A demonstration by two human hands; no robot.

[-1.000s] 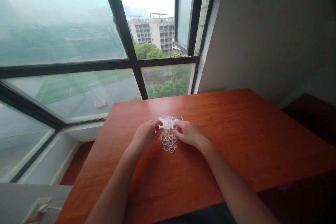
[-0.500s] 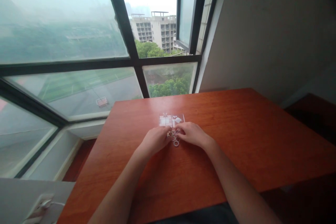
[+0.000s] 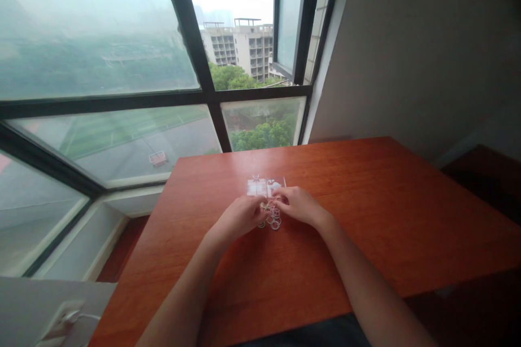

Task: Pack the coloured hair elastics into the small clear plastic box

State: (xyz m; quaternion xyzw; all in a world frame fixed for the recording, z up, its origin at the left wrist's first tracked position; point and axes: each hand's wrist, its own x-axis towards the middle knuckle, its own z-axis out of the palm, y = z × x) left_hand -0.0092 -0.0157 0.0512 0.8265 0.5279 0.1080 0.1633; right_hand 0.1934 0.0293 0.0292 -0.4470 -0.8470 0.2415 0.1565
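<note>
Several small metal rings [image 3: 272,218] lie in a cluster on the red-brown wooden table [image 3: 366,217]. My left hand [image 3: 238,218] rests at their left side, its fingers curled and pinched over the rings. My right hand [image 3: 299,206] sits at their right side, its fingertips also closed on the cluster. Just beyond both hands lies a small clear plastic packet [image 3: 264,186] with tiny parts in it. Which ring each hand holds is too small to make out.
The table stands against a large dark-framed window [image 3: 195,65] at the far and left sides. A grey wall [image 3: 407,49] runs along the right. A white socket with a cable [image 3: 61,320] sits at the bottom left.
Both hands drew back from the clear packet onto the rings, closing in on the cluster. The rings, first spread in rows, are now bunched between the fingertips.
</note>
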